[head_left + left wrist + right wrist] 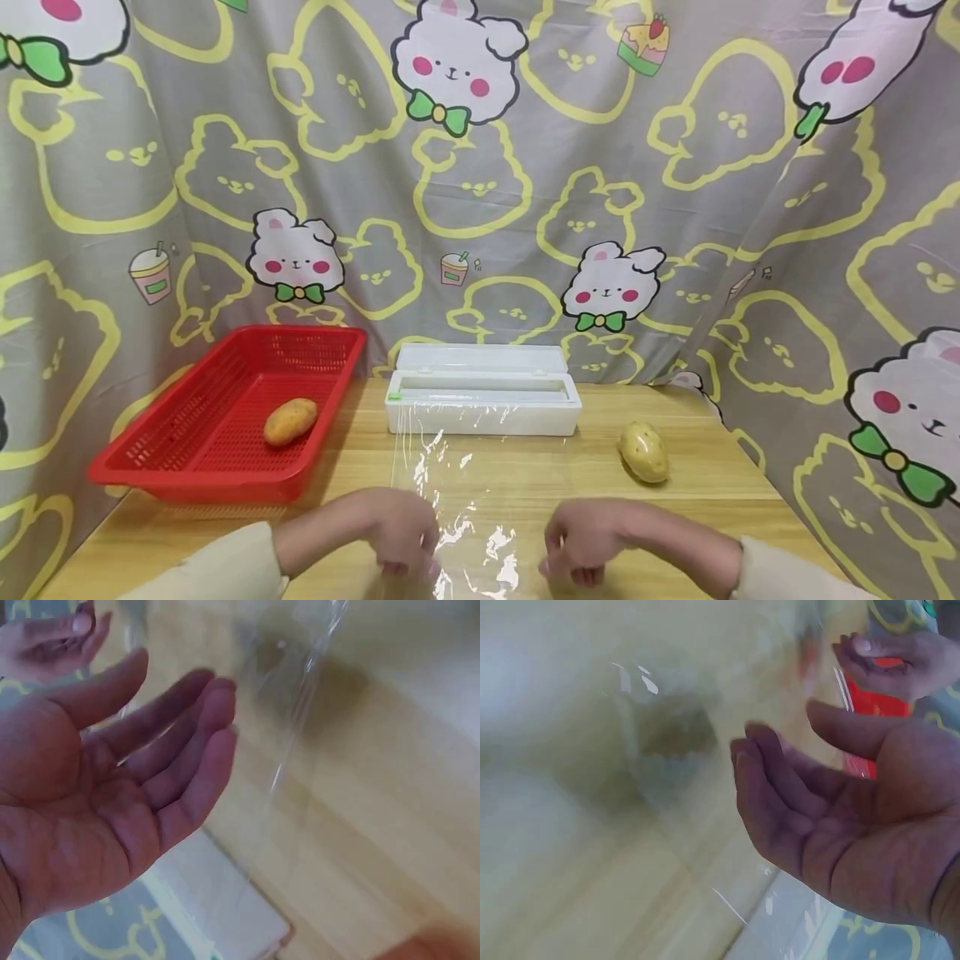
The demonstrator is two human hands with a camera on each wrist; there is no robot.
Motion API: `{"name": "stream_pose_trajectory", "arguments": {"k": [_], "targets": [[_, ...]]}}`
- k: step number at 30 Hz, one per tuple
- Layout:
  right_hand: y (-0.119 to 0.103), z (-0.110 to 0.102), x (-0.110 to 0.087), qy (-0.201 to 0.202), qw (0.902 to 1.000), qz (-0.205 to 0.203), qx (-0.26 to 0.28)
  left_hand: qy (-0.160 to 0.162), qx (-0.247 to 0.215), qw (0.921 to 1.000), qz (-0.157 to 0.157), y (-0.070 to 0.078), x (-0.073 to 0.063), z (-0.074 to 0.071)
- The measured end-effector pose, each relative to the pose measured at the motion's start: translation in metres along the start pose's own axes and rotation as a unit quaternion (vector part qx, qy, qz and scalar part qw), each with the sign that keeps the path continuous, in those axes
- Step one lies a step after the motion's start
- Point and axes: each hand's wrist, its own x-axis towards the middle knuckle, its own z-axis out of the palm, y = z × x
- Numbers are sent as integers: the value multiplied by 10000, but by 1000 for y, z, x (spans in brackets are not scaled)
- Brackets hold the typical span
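Note:
A sheet of clear cling film (pixel 480 508) stretches forward from a white cling film dispenser box (pixel 483 417), whose lid is raised, and lies over the wooden table. My left hand (pixel 405 529) is above the film's left edge, fingers pointing down. My right hand (pixel 585 537) is near the right edge. In the left wrist view the left hand (pixel 127 780) has loosely curved fingers with the thumb apart, holding nothing visible. The right wrist view shows the right hand (pixel 847 810) likewise relaxed, its thumb away from its fingers. Whether fingertips touch the film cannot be told.
At the left stands a red plastic basket (pixel 285 479) with one potato (pixel 291 422) inside. Another potato (pixel 643 452), shiny and apparently wrapped in film, lies on the table (pixel 697 467) at the right. A patterned curtain (pixel 480 208) hangs behind and along both sides.

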Motion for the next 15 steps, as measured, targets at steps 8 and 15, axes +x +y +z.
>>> {"name": "stream_pose_trajectory", "arguments": {"k": [8,15], "targets": [[22,-32,51,1407,9827,-398,1139,1870,-1047,9764,272,-34,35,-25],[43,-36,73,1810,9701,-29,1614,2676,-1056,9577,-1,-62,57,-23]]}}
